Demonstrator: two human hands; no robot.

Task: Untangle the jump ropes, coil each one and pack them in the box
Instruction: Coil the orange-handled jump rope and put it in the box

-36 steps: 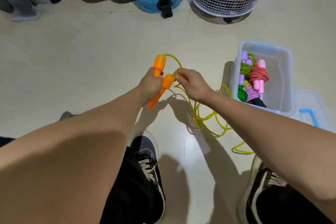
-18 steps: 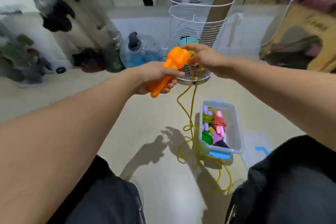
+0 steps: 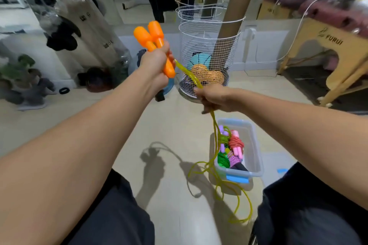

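Both orange handles (image 3: 154, 45) are kept together in the left hand (image 3: 157, 65), fingers wrapped tight around them and lifted up high, probably so the two cord ends start from one spot and the rope can be doubled up evenly. The yellow cord (image 3: 216, 167) is run down from the handles through the right hand (image 3: 214, 98), which is closed loosely around both strands, looks like it's meant as a guide so kinks get pulled straight. The rest of the cord is left trailing on the floor (image 3: 173, 125) in loose loops just beside the box, so coiling isn't done yet.

The clear plastic box (image 3: 256, 157) is sat on the floor near the right knee. Several bundled ropes (image 3: 231, 149) are already packed at one end of it: green, red and pinkish cords with purple and pink handles. The other end is bare. A white wire basket (image 3: 209, 45) with balls inside is stood further back.
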